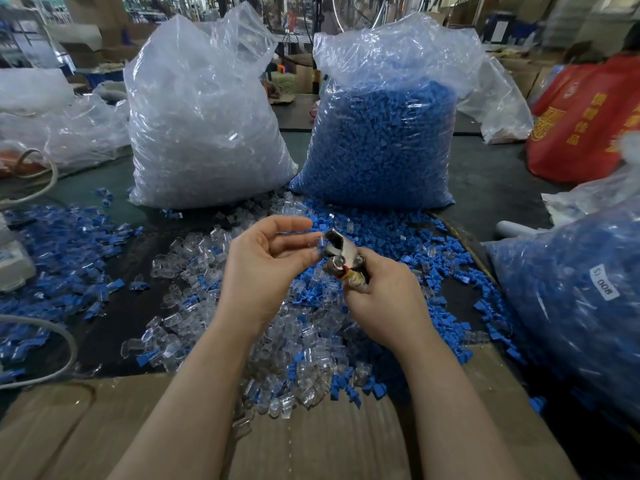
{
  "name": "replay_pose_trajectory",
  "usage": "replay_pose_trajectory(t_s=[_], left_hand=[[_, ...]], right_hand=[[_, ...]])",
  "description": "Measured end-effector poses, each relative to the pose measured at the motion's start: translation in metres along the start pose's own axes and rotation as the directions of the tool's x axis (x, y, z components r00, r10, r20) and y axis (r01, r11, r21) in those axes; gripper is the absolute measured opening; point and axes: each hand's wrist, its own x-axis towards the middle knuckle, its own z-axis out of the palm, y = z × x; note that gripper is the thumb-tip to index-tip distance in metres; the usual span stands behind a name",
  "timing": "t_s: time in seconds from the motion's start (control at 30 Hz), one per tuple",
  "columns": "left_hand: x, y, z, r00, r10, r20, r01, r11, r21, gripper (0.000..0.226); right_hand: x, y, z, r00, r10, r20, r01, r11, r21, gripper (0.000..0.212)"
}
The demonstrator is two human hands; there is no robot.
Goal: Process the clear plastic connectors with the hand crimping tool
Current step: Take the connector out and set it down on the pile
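The right hand [377,292] is gripping the handles of the hand crimping tool [341,251], its metal head raised over the middle of the bench [485,174]. The left hand [266,258] is pinching a small connector piece [320,244] at the tool's head, its make-up too blurred to tell. Loose clear plastic connectors [291,341] are lying heaped below the hands, toward the bench's near edge, mixed with blue pieces [398,237].

Clear connectors [304,344] mixed with blue caps [398,237] on dark worktop [485,181]; silver crimping tool [337,249]; red bag with yellow print [585,116] at 2 o'clock; brown cardboard [311,445].
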Motion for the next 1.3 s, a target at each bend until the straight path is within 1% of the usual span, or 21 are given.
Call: replay_pose_trajectory(t_s=[0.17,0.3,0.53,0.87,1.3], left_hand=[[0.001,-0.0016,-0.0012,1.0,-0.019,0.005,0.019,1.0,0.015,0.032],[0.0013,-0.001,-0.0025,1.0,-0.024,0.007,0.024,1.0,-0.002,0.035],[0.0008,-0.0002,-0.0027,0.999,-0.044,0.015,0.044,0.999,-0.004,0.039],[0.0014,-0.0025,-0.0011,0.998,-0.054,0.023,0.055,0.998,-0.042,0.038],[0.0026,-0.006,-0.0025,0.998,-0.058,0.026,0.059,0.997,-0.044,0.037]], right_hand=[[0.0013,0.0007,0.0007,1.0,0.004,0.014,-0.004,0.999,-0.032,0.019],[0.0007,0.0009,0.0005,1.0,-0.013,0.018,0.013,1.0,-0.01,0.022],[0.0007,-0.0018,-0.0003,1.0,-0.018,0.017,0.019,0.999,-0.033,0.022],[0.0021,-0.0028,0.0007,1.0,0.015,0.0,-0.015,0.997,-0.069,0.032],[0.0034,-0.0034,0.0021,1.0,-0.001,-0.021,-0.002,0.994,-0.113,0.027]])
